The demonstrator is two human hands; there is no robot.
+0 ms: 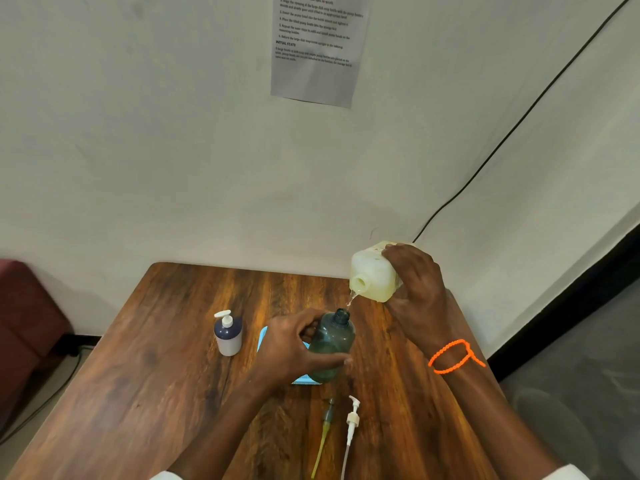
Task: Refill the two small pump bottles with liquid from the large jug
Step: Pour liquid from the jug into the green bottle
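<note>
Gripping tilted, likely heavy jug (375, 277) by its base with right hand (415, 289), left hand (294, 344) clasping slippery-looking green bottle (332, 344) at mid-body.

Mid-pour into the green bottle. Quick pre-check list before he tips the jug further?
1. Right hand grips the tilted pale yellow plastic jug: ok.
2. Left hand holds the translucent green plastic bottle steady: ok.
3. Thin liquid stream lands in the bottle's open neck: cannot tell, it meets the rim's right edge.
4. Fill level in the green bottle: cannot tell.
5. Two loose pump heads, green and white, lie on the brown wooden table, away from the pour: ok.
6. White bottle with dark blue top stands capped, aside: ok.
</note>
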